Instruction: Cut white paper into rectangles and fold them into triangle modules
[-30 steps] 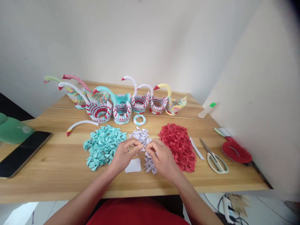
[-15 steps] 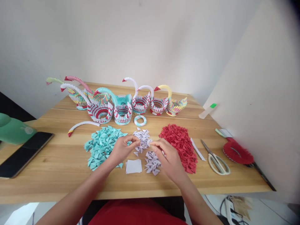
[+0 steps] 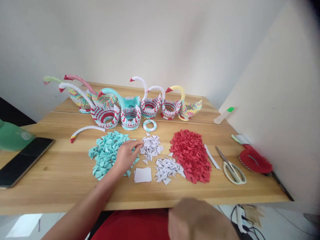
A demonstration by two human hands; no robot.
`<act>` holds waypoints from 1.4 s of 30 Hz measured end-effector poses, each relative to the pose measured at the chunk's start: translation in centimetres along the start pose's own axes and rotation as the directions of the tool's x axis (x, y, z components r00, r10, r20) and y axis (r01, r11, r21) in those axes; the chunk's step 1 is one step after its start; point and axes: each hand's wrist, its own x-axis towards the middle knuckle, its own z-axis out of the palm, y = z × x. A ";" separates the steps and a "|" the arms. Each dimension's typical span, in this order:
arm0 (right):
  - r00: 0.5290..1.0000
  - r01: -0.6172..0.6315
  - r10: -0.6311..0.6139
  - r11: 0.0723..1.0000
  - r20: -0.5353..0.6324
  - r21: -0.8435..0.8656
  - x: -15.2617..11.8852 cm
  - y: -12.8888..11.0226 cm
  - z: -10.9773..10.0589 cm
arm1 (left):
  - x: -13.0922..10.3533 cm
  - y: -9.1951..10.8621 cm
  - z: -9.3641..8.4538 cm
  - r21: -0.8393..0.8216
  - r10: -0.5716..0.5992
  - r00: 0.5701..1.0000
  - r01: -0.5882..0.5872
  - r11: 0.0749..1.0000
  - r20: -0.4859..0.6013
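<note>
While the upper white pile point(image 3: 151, 146) of folded paper pieces lies right at the fingertips of the left hand point(image 3: 126, 155), that hand's thumb and fingers are drawn close together, though whether they grip a piece cannot be told. Nearer the person than its fingertips are the white slips point(image 3: 142, 175) and, to the right, the lower white pile point(image 3: 167, 169); the teal pile point(image 3: 106, 151) spreads under and left of the hand, the red pile point(image 3: 191, 156) well to its right. Beyond it sit the ring point(image 3: 149, 129) and paper swans point(image 3: 131, 118), while the right hand point(image 3: 197, 221) is a blur by the table's point(image 3: 62, 196) near edge, its grip unclear
</note>
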 end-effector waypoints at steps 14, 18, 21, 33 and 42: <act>0.989 -0.080 0.130 0.886 0.077 -0.457 -0.5 9.4 8.1 | -0.1 0.0 0.1 -0.005 0.039 0.999 -0.038 0.999 0.019; 0.998 -0.018 0.042 0.896 0.046 -0.445 -1.0 9.7 8.5 | -0.2 0.1 0.1 -0.018 0.036 0.999 -0.036 0.999 0.019; 0.999 -0.024 0.037 0.917 0.025 -0.398 -1.1 9.6 8.8 | -0.2 0.1 0.2 -0.024 0.018 0.999 -0.018 1.000 0.026; 0.870 -0.458 0.444 0.889 -0.214 -0.018 0.7 9.6 4.2 | -0.8 1.9 -0.3 -0.455 -0.045 0.922 0.233 0.859 0.386; 0.814 -0.494 0.488 0.867 -0.314 0.067 1.1 10.5 3.3 | -0.9 1.6 0.8 -0.565 -0.182 0.871 0.442 0.697 0.456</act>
